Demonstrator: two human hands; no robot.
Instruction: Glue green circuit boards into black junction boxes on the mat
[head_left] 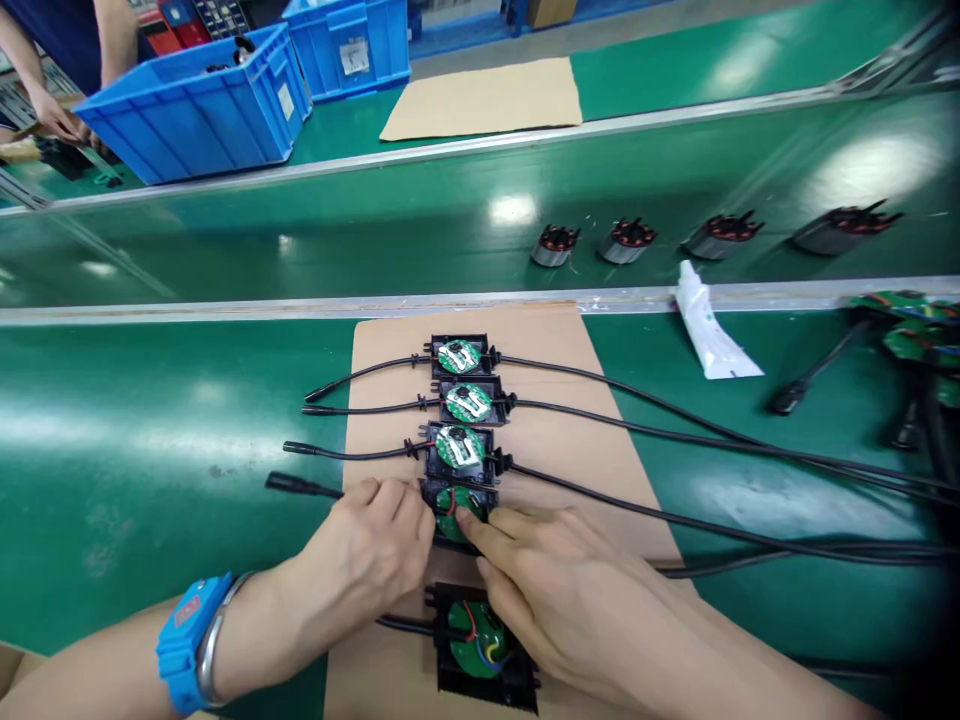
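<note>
Several black housings with round green circuit boards lie in a column on a brown cardboard sheet (555,440), each with black cables running out left and right. My left hand (367,555) has its fingers curled and pinches the left side of the fourth housing (459,510). My right hand (547,580) presses its index finger on that housing's green board, with the other fingers bent. The nearest housing (480,645) sits just below both hands, partly covered by my right hand. The three housings above, such as the top one (459,356), have white paste on their boards.
A white tube (709,330) lies by the metal rail to the right. Several wound stators (630,238) stand on the conveyor belt behind. Blue crates (202,110) and another cardboard sheet (487,98) are at the back. Another person's hands work at the far left (52,115). More green boards (911,330) lie at the right.
</note>
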